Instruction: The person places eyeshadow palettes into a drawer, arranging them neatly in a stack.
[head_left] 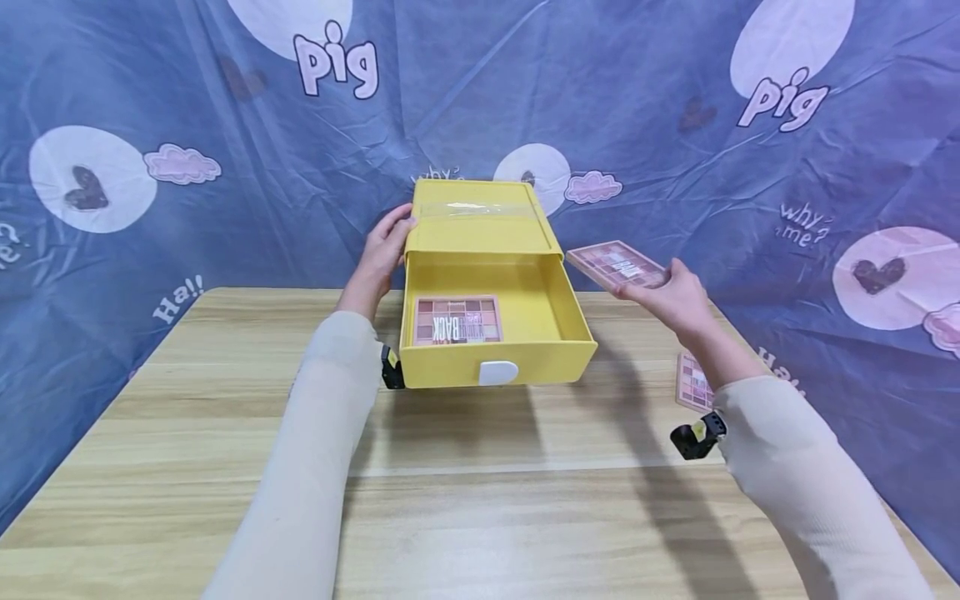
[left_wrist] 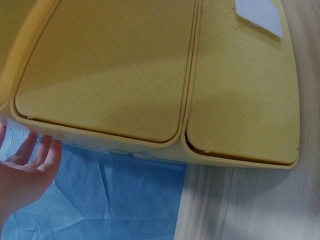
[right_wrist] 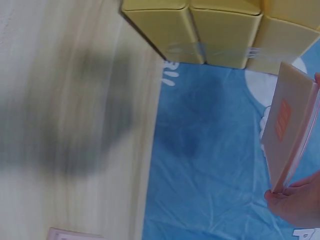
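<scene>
A yellow drawer box (head_left: pixel 480 229) stands in the middle of the table, its top drawer (head_left: pixel 510 365) pulled out toward me. Inside that drawer, at the left, lies one eyeshadow palette (head_left: pixel 457 320) face up. My left hand (head_left: pixel 381 252) rests against the box's left side near the top, with fingertips at its edge in the left wrist view. Pinched in my right hand (head_left: pixel 675 302) is a second eyeshadow palette (head_left: pixel 611 260), held in the air just right of the drawer. The right wrist view shows its plain back (right_wrist: pixel 287 122) with an orange label.
Another palette (head_left: pixel 693 385) lies on the table at the right, partly hidden by my right forearm. A white handle (head_left: pixel 498 372) sticks out from the drawer front. Behind the wooden table (head_left: pixel 480 517) hangs a blue printed cloth (head_left: pixel 480 92).
</scene>
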